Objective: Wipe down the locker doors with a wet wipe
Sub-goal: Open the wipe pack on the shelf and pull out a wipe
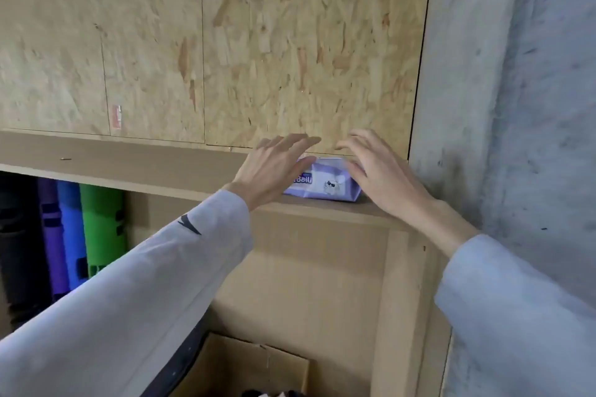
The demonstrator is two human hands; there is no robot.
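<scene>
Purple soft plastic wet-wipe pack [325,182] at frame centre, left hand [274,171] and right hand [383,179] spread, gripping nothing; pack could slide off wooden ledge [129,164].

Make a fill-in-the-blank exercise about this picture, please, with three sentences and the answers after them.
1. The purple wet wipe pack lies on a wooden ____.
2. The left hand and right hand reach for the pack with ____ fingers.
3. The rolled mat beside the blue mat, nearest the pack, is ____.

Answers: ledge; open; green
</scene>
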